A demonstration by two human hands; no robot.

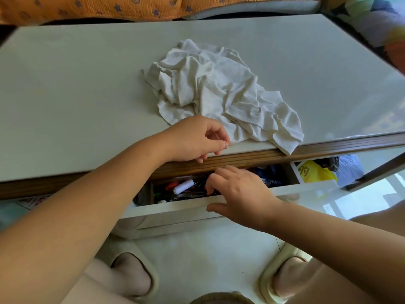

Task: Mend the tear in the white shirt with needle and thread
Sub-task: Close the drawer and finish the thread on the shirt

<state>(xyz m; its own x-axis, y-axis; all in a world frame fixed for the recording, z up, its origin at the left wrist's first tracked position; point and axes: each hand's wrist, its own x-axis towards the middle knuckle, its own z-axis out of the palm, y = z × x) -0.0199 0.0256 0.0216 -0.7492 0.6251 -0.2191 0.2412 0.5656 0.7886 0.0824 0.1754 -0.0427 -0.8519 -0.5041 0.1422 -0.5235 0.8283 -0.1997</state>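
Observation:
The crumpled white shirt lies on the pale tabletop, one corner hanging over the front edge. My left hand rests at that edge beside the shirt, thumb and forefinger pinched on what looks like a fine needle, barely visible. Below it a white drawer stands pulled out. My right hand reaches into the drawer with its thumb on the drawer front and its fingers curled down into the clutter; what they touch is hidden. A spool of white thread lies in the drawer just left of those fingers.
The drawer holds several small tangled items, red and dark. A yellow bag and a blue bag sit under the table to the right. My feet in pale slippers stand on the floor below. An orange patterned cloth lies behind the table.

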